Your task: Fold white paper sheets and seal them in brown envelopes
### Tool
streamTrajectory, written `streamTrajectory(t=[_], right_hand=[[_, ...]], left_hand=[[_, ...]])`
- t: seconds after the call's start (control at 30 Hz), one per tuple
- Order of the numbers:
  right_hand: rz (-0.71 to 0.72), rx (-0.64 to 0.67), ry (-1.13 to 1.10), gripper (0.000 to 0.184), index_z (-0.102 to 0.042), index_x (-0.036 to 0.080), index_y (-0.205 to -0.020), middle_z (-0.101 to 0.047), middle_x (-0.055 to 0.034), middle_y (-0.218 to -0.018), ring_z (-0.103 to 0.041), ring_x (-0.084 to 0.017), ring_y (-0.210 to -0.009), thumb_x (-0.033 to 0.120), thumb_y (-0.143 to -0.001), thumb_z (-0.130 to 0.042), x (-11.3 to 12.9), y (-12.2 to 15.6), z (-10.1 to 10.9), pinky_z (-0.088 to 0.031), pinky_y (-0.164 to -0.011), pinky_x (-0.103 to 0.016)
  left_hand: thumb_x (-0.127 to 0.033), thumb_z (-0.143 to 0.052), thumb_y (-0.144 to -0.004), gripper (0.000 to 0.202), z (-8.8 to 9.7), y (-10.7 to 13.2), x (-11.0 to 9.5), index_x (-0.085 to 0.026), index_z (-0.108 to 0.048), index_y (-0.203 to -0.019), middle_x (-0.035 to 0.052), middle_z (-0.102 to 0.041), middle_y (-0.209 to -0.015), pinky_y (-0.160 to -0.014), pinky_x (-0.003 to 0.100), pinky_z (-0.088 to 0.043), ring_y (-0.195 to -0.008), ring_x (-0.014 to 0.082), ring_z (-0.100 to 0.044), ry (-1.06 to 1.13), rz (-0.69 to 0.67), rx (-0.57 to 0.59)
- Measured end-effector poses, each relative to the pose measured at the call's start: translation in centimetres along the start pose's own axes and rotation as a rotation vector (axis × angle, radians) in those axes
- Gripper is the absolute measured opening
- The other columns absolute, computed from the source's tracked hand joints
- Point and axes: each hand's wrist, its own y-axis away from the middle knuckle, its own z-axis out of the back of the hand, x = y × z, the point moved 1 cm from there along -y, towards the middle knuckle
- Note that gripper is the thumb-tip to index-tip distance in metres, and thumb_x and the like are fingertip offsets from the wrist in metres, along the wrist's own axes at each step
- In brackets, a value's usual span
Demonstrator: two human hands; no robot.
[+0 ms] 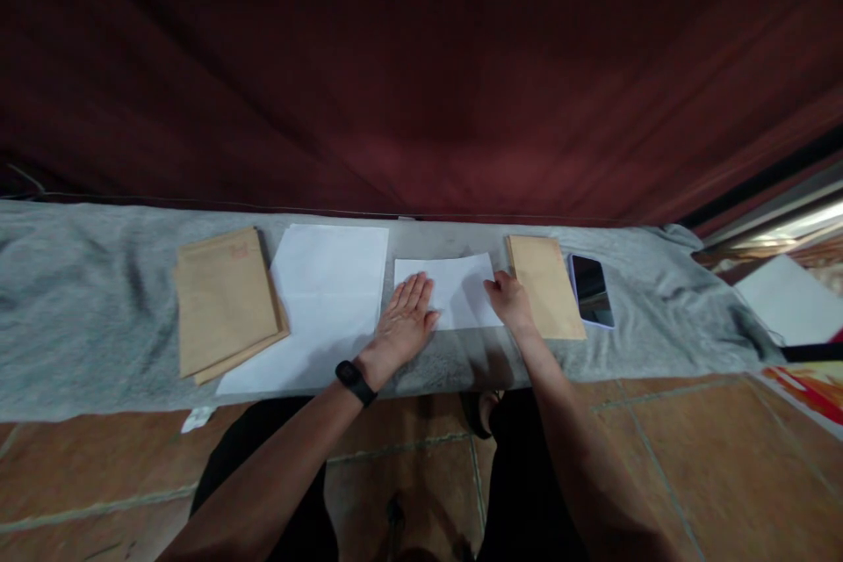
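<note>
A white sheet of paper (457,277), apparently folded, lies on the grey cloth in front of me. My left hand (407,320) rests flat on its left part, fingers stretched out, with a black band on the wrist. At the sheet's right edge my right hand (510,303) is closed, its curled fingers and thumb gripping the border. Just beyond that hand lies a stack of brown envelopes (548,290). Left of my left hand are larger white sheets (329,281), partly covered by another pile of brown envelopes (224,303).
A phone (593,290) with a pale purple edge lies right of the envelopes. The grey cloth (665,307) covers a long, narrow surface. Dark red fabric (421,88) hangs behind it. Below are floor tiles (724,465), and a white panel (790,299) stands at the far right.
</note>
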Motion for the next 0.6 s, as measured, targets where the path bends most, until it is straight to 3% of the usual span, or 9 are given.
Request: streamTrajectory(t=[0.17, 0.3, 0.4, 0.53, 0.6], right_hand=[[0.104, -0.163, -0.215, 0.024, -0.068, 0.018, -0.098, -0.071, -0.0068, -0.085, -0.065, -0.019, -0.080, 0.029, -0.096, -0.047, 0.5, 0.6, 1.3, -0.042, -0.068, -0.025], [0.327, -0.546, -0.421, 0.029, -0.064, 0.017, -0.102, -0.069, -0.0067, -0.087, -0.063, -0.019, -0.078, 0.037, -0.100, -0.042, 0.8, 2.0, 3.5, -0.046, -0.069, -0.027], [0.605, -0.790, -0.364, 0.020, -0.064, 0.020, -0.101, -0.070, -0.0075, -0.092, -0.064, -0.020, -0.087, 0.032, -0.099, -0.048, 1.0, 3.7, 4.6, -0.050, -0.079, -0.032], [0.952, -0.824, -0.234, 0.019, -0.064, 0.024, -0.111, -0.072, -0.0067, -0.100, -0.067, -0.019, -0.093, 0.020, -0.096, -0.054, 1.5, 6.3, 4.4, -0.052, -0.085, -0.035], [1.041, -0.805, -0.214, 0.025, -0.064, 0.027, -0.116, -0.072, -0.0058, -0.102, -0.068, -0.019, -0.094, 0.018, -0.095, -0.056, 1.7, 7.5, 4.1, -0.054, -0.085, -0.035]], left_hand=[[-0.033, -0.034, -0.101, 0.056, 0.8, -0.6, 1.0, -0.006, -0.038, -0.150, 0.0184, -0.038, -0.157, -0.122, 0.047, -0.028, -0.149, 0.0285, -0.030, 0.048, 0.126, -0.038], [-0.037, -0.033, -0.102, 0.057, 2.3, -1.5, 1.9, -0.005, -0.037, -0.150, 0.0203, -0.037, -0.158, -0.122, 0.049, -0.029, -0.148, 0.0295, -0.032, 0.183, 0.173, -0.201], [-0.039, -0.033, -0.102, 0.055, 3.5, -2.2, 2.9, -0.013, -0.038, -0.151, 0.0152, -0.033, -0.161, -0.123, 0.049, -0.028, -0.150, 0.0268, -0.029, 0.359, 0.207, -0.346], [-0.039, -0.037, -0.102, 0.050, 4.5, -2.8, 4.5, -0.019, -0.046, -0.146, 0.0109, -0.039, -0.158, -0.123, 0.046, -0.027, -0.147, 0.0249, -0.035, 0.602, 0.305, -0.499], [-0.042, -0.042, -0.100, 0.048, 4.7, -3.0, 5.3, -0.020, -0.052, -0.141, 0.0108, -0.050, -0.150, -0.116, 0.043, -0.038, -0.138, 0.0247, -0.047, 0.735, 0.382, -0.540]])
